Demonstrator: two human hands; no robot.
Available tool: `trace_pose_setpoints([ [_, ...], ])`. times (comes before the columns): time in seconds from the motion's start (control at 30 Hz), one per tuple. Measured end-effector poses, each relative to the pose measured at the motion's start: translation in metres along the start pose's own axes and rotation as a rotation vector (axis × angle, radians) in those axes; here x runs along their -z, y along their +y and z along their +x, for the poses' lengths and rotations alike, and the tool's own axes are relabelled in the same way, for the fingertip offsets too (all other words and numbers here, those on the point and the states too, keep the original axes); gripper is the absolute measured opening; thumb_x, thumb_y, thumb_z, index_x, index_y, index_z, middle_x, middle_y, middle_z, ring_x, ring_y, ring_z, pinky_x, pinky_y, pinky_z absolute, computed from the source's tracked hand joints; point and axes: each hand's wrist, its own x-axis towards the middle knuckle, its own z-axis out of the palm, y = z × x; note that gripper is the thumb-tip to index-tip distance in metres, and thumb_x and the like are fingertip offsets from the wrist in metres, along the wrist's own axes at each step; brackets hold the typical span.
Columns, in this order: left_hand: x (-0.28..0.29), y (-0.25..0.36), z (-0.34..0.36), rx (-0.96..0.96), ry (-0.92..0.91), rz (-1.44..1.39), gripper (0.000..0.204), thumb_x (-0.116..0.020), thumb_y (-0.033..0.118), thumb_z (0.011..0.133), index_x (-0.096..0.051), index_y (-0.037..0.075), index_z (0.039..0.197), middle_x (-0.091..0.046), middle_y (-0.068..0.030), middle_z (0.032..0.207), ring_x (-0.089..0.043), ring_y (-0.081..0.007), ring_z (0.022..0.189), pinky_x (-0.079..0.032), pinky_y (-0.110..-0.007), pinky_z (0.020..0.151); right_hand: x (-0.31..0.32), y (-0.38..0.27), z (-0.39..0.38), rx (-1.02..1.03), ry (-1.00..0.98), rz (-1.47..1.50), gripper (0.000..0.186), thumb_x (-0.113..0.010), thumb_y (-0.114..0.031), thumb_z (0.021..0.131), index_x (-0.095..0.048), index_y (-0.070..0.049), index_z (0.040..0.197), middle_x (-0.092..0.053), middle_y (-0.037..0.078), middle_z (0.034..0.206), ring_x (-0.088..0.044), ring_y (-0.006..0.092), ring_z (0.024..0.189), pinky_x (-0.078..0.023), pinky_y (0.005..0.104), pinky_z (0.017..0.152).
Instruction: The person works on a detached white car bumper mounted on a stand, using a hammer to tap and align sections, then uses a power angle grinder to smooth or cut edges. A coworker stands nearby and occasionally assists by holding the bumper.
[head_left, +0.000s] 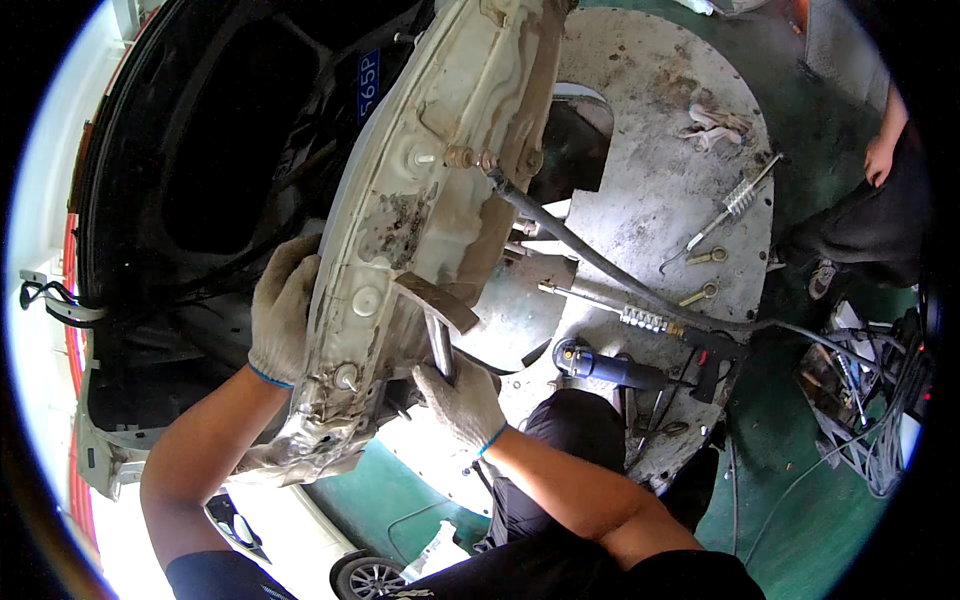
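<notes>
A dented, pale car body panel [432,215] runs diagonally through the middle of the head view. My right hand [462,408], in a whitish knit glove, is closed round the metal shaft of a hammer [438,303]. The hammer's broad head lies at the panel's inner face. At the panel's far left edge is my left hand [283,318], also gloved. Its fingers are bent behind that edge, and the panel hides the fingertips and whatever they hold. A thick dark cable or hose [600,260] runs from a fitting clamped on the panel, above the hammer.
A round metal platform [650,110] holds a blue angle grinder [615,370], slide-hammer-like pulling rods [740,198] and used gloves [718,128]. A person's hand [880,160] shows at right, above coiled cables [880,440]. A white car [300,525] stands lower left.
</notes>
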Motion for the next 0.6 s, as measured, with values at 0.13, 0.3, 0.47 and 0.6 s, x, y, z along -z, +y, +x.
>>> trace_pose_setpoints([
  [0.13, 0.001, -0.003, 0.001, -0.047, -0.029, 0.003, 0.032, -0.053, 0.012, 0.106, -0.057, -0.003, 0.134, -0.068, -0.0142, 0.115, -0.067, -0.0178, 0.100, -0.056, -0.030, 0.088, 0.009, -0.012, 0.002, 0.114, 0.032, -0.141, 0.032, -0.066, -0.024, 0.101, -0.064, 0.004, 0.116, -0.071, 0.021, 0.083, -0.071, 0.0322, 0.077, -0.055, 0.0463, 0.074],
  [0.3, -0.003, -0.004, 0.003, -0.016, 0.001, -0.006, 0.033, -0.054, 0.013, 0.105, -0.057, -0.003, 0.133, -0.068, -0.0140, 0.115, -0.067, -0.0178, 0.098, -0.057, -0.030, 0.086, 0.019, -0.022, -0.001, 0.037, -0.018, -0.185, 0.029, -0.065, -0.028, 0.101, -0.067, -0.003, 0.116, -0.071, 0.023, 0.086, -0.071, 0.0375, 0.079, -0.055, 0.0458, 0.073],
  [0.47, -0.001, -0.004, 0.002, -0.004, 0.004, 0.003, 0.033, -0.055, 0.013, 0.105, -0.058, -0.003, 0.133, -0.068, -0.0138, 0.115, -0.067, -0.0181, 0.100, -0.056, -0.031, 0.087, 0.032, -0.037, 0.016, -0.212, -0.113, -0.109, 0.028, -0.064, -0.025, 0.102, -0.066, -0.002, 0.117, -0.067, 0.018, 0.077, -0.062, 0.0241, 0.067, -0.052, 0.0405, 0.065],
  [0.6, 0.001, -0.005, 0.001, 0.008, 0.015, -0.024, 0.032, -0.055, 0.013, 0.104, -0.058, -0.003, 0.133, -0.068, -0.0140, 0.115, -0.067, -0.0183, 0.101, -0.056, -0.032, 0.088, 0.035, -0.039, 0.035, 0.117, 0.174, -0.037, 0.023, -0.066, -0.025, 0.102, -0.065, -0.002, 0.102, -0.057, 0.000, 0.066, -0.053, 0.0084, 0.056, -0.043, 0.0302, 0.049],
])
